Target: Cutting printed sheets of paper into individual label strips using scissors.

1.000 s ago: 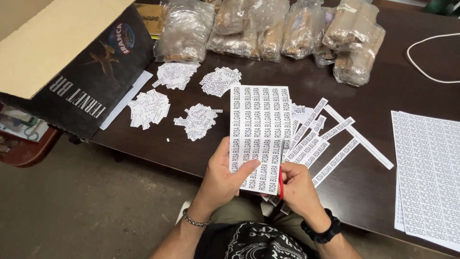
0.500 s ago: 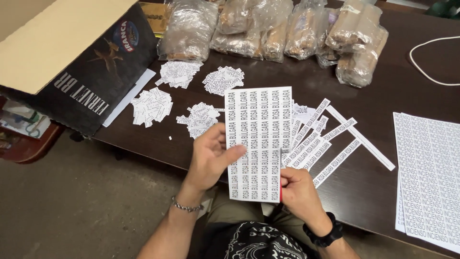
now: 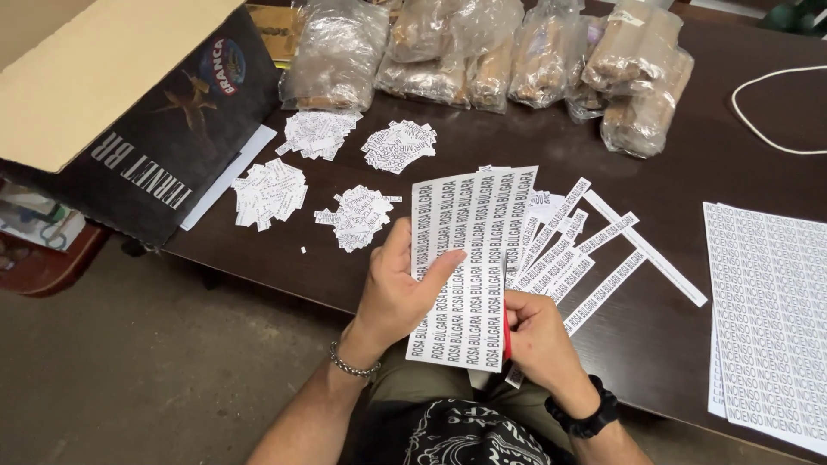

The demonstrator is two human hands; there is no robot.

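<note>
My left hand (image 3: 398,294) holds a white sheet printed with rows of labels (image 3: 465,241) by its lower left edge, thumb on top. My right hand (image 3: 538,344) is closed around red-handled scissors (image 3: 506,337), only a thin red part showing, at the sheet's bottom right edge. The sheet hangs over the front edge of the dark wooden table (image 3: 284,267). Several long cut label strips (image 3: 564,250) lie fanned out just right of the sheet.
Small piles of cut labels (image 3: 269,191) lie left of the sheet. A stack of printed sheets (image 3: 767,310) sits at right. Clear plastic bags of brown sticks (image 3: 482,52) line the back. An open cardboard box (image 3: 129,112) stands at left, and a white cord (image 3: 758,112) lies at far right.
My left hand slid a little up the sheet's left edge and regripped it. The sheet and my right hand stayed almost in place.
</note>
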